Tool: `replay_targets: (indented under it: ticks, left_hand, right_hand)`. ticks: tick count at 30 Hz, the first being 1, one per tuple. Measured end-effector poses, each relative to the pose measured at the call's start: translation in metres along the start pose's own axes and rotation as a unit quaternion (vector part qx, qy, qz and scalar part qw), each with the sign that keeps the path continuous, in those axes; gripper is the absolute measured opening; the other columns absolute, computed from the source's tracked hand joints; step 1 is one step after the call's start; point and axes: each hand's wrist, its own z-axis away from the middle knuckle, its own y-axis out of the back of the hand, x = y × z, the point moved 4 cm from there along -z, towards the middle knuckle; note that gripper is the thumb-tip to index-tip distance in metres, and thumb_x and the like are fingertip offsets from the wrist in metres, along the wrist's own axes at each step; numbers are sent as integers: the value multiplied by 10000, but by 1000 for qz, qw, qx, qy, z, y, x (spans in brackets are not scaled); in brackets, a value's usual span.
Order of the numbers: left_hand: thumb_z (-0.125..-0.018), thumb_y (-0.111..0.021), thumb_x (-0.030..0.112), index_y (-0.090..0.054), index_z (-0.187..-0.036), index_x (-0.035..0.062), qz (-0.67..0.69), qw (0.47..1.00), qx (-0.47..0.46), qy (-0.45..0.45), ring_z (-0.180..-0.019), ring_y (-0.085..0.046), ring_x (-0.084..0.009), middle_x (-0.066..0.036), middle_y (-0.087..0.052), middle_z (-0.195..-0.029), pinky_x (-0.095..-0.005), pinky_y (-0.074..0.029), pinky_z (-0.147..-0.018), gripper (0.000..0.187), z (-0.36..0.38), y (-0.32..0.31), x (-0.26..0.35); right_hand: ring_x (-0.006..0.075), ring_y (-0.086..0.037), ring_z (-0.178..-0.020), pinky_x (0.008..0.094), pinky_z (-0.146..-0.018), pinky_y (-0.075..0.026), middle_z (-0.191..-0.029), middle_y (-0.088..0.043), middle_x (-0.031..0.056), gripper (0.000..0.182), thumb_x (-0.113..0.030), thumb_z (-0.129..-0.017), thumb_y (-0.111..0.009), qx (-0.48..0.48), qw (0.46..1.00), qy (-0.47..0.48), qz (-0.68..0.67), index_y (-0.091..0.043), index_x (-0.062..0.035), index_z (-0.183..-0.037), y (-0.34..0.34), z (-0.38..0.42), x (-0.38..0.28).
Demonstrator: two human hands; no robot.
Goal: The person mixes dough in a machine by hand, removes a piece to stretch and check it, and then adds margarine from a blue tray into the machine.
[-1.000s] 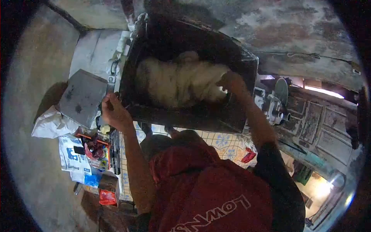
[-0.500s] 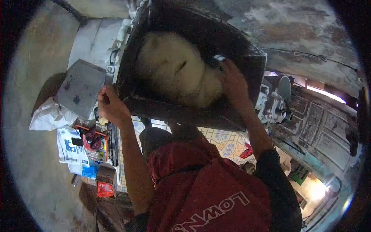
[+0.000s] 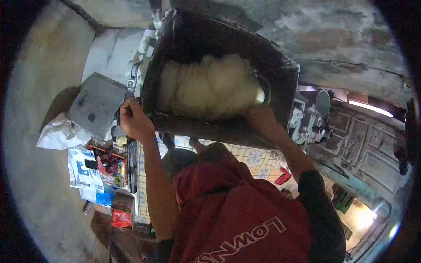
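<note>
A large mass of pale dough (image 3: 210,85), blurred by motion, lies in a dark deep trough (image 3: 197,126). My left hand (image 3: 137,120) is closed at the trough's left front corner, beside a metal fitting; what its curled fingers grip is hidden. Inside the trough, my right hand (image 3: 263,119) is at the dough's right end, low near the front wall. Its fingers are smeared and partly hidden. Just above it shows a bright, shiny spot on a curved rim (image 3: 262,96); I cannot make out what this object is, or whether the hand holds it.
A grey metal plate (image 3: 97,105) and a white bag (image 3: 66,133) are left of the trough. Below them, a printed white sack (image 3: 83,171) and a red packet (image 3: 121,218) lie among clutter. Machine parts (image 3: 310,125) adjoin the trough's right side, near a panelled wooden door (image 3: 366,153).
My right hand has moved down toward the trough's front wall. The shiny spot has shifted down too. The dough has changed shape and spread rightward. My left hand stays at the corner.
</note>
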Motion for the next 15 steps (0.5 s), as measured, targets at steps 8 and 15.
replay_targets:
  ticks: [8, 15]
  left_hand:
    - [-885, -602, 91, -622, -887, -27, 130, 990, -1, 60, -775, -583, -152, -77, -635, -850, -293, -478, -736, 120, 4, -4, -3]
    - [-893, -594, 135, -616, -870, -26, 69, 994, -16, 86, -732, -567, -133, -85, -629, -833, -274, -462, -687, 164, 3, -2, 11]
  right_hand:
    - [312, -566, -1079, 432, -894, -449, -1172, -571, 179, 356, -279, -893, -510, 214, 955, -106, -178, -565, -88, -1189, 32, 26, 50]
    - [308, -230, -1371, 614, -1058, -150, -1444, -305, 180, 614, -368, -893, -511, 287, 955, 61, -45, -325, -81, -1403, -44, -73, -22]
